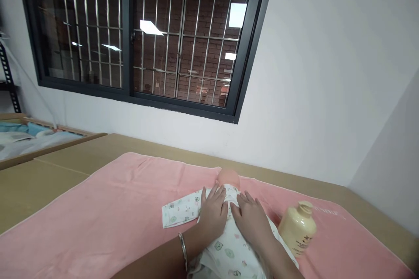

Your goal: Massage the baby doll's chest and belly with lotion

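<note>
Left hand [213,211]: flat on shirt [229,239], grasping nothing | right hand [250,218]: likewise | doll [228,178]: under palms, head at hands' 12 o'clock | bottle [297,231]: 3 o'clock, crowding right forearm | towel [108,205]: beneath | window [127,30]: 11 o'clock

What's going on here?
A person's left hand and right hand rest side by side on the upper body of a baby doll in a printed white top. The doll lies on a pink blanket. A pale-yellow bottle is on the blanket too, to the right of the right hand.
</note>
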The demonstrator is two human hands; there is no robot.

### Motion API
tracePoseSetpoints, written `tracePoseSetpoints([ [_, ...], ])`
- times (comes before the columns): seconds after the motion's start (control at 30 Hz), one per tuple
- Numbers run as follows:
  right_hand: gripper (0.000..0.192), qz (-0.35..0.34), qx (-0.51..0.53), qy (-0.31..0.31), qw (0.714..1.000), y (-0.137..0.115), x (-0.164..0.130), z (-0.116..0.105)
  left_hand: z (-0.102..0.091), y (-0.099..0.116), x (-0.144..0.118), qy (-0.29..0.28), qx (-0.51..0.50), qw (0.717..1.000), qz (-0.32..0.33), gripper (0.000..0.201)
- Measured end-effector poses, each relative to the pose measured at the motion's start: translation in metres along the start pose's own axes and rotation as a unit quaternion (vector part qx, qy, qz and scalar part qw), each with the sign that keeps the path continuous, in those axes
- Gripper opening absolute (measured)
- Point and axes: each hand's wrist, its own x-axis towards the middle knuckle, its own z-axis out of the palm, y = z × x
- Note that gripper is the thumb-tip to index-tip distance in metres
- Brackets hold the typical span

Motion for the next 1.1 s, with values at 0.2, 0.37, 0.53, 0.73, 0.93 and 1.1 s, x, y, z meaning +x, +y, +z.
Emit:
tracePoseSetpoints([
  [0.2, 0.053, 0.035, -0.001, -0.004, 0.999, 0.001, 0.003, 0.0, 0.004, 0.003, 0.001, 0.015, 0.04, 0.996, -0.072, 0.051],
  [0.37, 0.065, 0.052, 0.062, -0.04, 0.996, 0.018, 0.015, 0.015, 0.003, 0.006, 0.008, -0.026, 0.044, 0.992, -0.112, 0.058],
  [0.53, 0.072, 0.069, 0.063, -0.032, 0.995, 0.018, 0.014, 0.02, -0.002, 0.008, 0.008, -0.055, 0.028, 0.991, -0.122, 0.063],
  [0.73, 0.076, 0.057, 0.091, 0.028, 0.994, 0.011, 0.008, 0.013, 0.004, 0.003, 0.005, -0.013, -0.016, 0.992, -0.123, 0.075],
  [0.93, 0.068, -0.018, 0.087, 0.08, 0.993, 0.001, 0.002, 0.015, 0.012, -0.002, 0.002, 0.034, -0.055, 0.992, -0.113, 0.075],
  [1.1, 0.065, -0.042, 0.101, 0.07, 0.992, 0.005, 0.003, 0.015, 0.018, -0.006, 0.002, 0.054, -0.072, 0.991, -0.101, 0.073],
])
